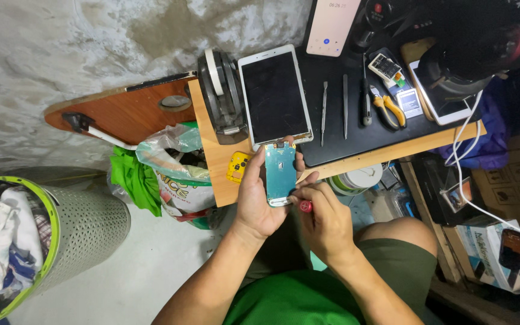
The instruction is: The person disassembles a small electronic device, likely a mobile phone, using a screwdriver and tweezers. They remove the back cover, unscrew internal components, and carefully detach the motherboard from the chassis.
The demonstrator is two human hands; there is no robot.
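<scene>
Gripping opened phone (280, 173) in left hand (259, 198); right hand (326, 219) closed around red-handled screwdriver (304, 206).

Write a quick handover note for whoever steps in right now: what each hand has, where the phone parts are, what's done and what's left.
Left hand: holds the opened phone frame with its teal board exposed, over the table edge.
Right hand: grips a red-handled screwdriver, tip at the frame's lower end.
Nearby: yellow part beside the left hand; tablet, tweezers and pliers on the table.
Done: back is off.
Left: the board is still in the frame.
</scene>
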